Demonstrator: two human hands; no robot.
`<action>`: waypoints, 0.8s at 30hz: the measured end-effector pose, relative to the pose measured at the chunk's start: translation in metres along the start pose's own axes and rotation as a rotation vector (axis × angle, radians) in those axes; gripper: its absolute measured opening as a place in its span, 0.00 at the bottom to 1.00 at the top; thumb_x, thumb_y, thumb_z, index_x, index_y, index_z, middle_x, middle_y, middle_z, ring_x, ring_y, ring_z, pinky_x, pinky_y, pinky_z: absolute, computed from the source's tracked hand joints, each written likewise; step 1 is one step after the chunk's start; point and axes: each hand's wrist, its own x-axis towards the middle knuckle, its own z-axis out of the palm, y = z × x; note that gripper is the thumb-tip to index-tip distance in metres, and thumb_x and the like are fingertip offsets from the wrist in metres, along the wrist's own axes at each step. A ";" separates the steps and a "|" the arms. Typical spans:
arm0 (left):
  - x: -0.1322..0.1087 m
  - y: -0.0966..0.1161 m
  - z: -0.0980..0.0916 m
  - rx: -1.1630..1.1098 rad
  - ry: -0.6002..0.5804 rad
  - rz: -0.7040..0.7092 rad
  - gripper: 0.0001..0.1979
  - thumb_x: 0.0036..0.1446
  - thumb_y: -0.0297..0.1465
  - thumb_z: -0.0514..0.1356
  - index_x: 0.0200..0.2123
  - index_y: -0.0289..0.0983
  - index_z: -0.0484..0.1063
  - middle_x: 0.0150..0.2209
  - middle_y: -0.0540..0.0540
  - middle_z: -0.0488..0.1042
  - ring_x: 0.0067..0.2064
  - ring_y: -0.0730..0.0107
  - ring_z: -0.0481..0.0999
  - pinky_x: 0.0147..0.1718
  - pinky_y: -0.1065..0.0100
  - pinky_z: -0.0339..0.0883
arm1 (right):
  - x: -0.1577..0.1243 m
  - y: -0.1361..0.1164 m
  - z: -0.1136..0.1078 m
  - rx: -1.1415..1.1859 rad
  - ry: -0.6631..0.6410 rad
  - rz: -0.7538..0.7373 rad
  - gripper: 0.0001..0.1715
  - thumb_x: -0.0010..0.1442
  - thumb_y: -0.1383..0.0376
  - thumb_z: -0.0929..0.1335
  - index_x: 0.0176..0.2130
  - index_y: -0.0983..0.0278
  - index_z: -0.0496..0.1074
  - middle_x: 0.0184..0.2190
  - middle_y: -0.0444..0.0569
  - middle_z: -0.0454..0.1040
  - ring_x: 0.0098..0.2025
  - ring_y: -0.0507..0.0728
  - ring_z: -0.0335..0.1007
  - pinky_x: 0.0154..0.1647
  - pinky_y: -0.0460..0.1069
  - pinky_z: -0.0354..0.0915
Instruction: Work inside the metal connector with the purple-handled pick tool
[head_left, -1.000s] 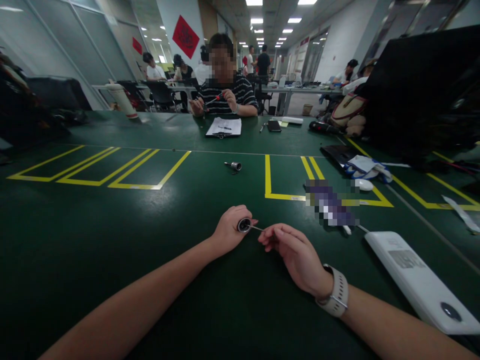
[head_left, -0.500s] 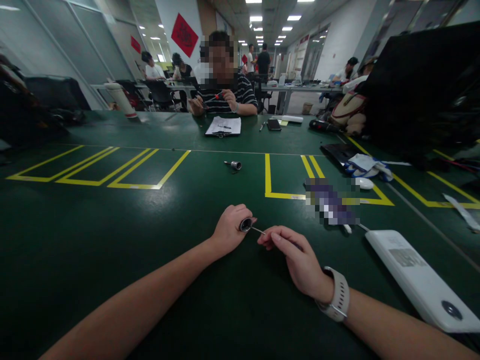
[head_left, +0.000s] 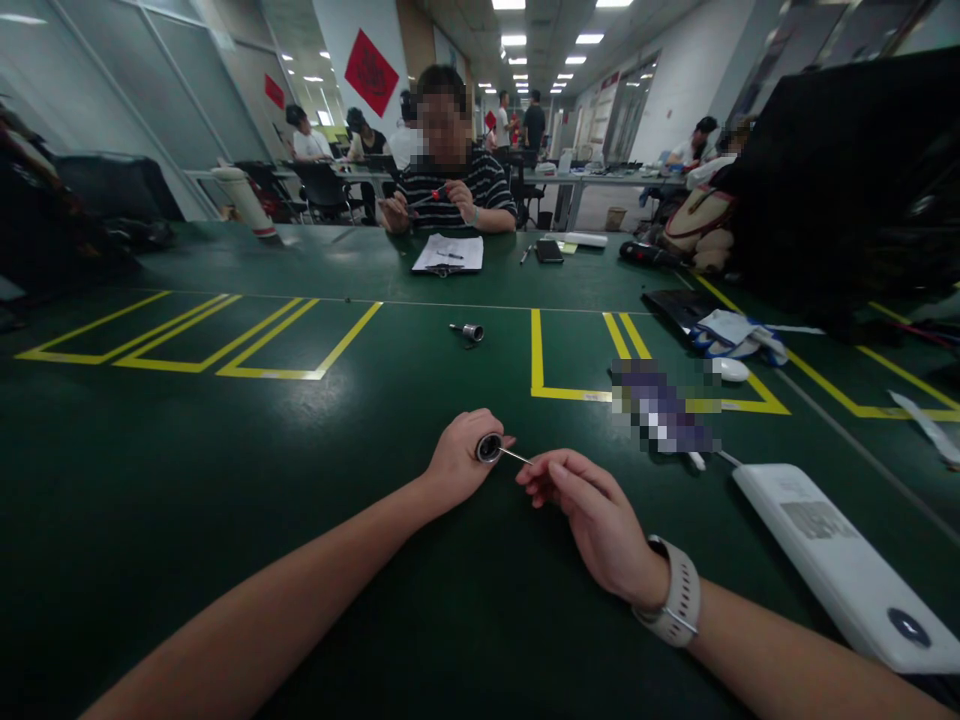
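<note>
My left hand is wrapped round a dark cylindrical part with a shiny metal rim, its round open end facing me. A thin metal rod runs from beside that rim to the fingertips of my right hand. My right fingers are bent together at the rod's outer end, and whatever lies inside them is hidden. On the table beyond my hands lies a similar metal cylinder with a thin stem.
A white power bank and a blurred purple item lie to the right. Behind them are a white mouse and gloves. Yellow tape marks the green table. Across it, a person holds a red-handled tool near a clipboard.
The cylinder's open end has turned slightly in my left hand. My right fingers have shifted a little at the rod's end. Otherwise the scene is the same.
</note>
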 end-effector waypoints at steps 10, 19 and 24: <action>-0.001 -0.001 0.001 0.080 0.008 0.000 0.10 0.56 0.29 0.56 0.23 0.36 0.63 0.24 0.52 0.65 0.28 0.73 0.65 0.30 0.69 0.57 | -0.002 0.000 -0.002 -0.132 -0.011 -0.044 0.12 0.61 0.62 0.63 0.33 0.63 0.75 0.33 0.50 0.74 0.36 0.56 0.66 0.39 0.52 0.61; 0.000 0.000 0.000 -0.070 0.021 -0.016 0.11 0.54 0.30 0.58 0.21 0.36 0.61 0.24 0.52 0.64 0.27 0.75 0.64 0.26 0.71 0.58 | 0.006 0.003 -0.005 0.200 -0.023 0.099 0.12 0.59 0.62 0.63 0.31 0.65 0.74 0.32 0.50 0.73 0.34 0.55 0.66 0.35 0.50 0.60; 0.000 0.001 0.000 -0.072 0.030 -0.033 0.11 0.55 0.31 0.57 0.22 0.36 0.61 0.24 0.52 0.65 0.27 0.75 0.65 0.26 0.71 0.58 | 0.005 0.002 -0.003 0.229 -0.002 0.082 0.12 0.60 0.62 0.62 0.32 0.64 0.73 0.33 0.50 0.73 0.34 0.55 0.65 0.35 0.50 0.60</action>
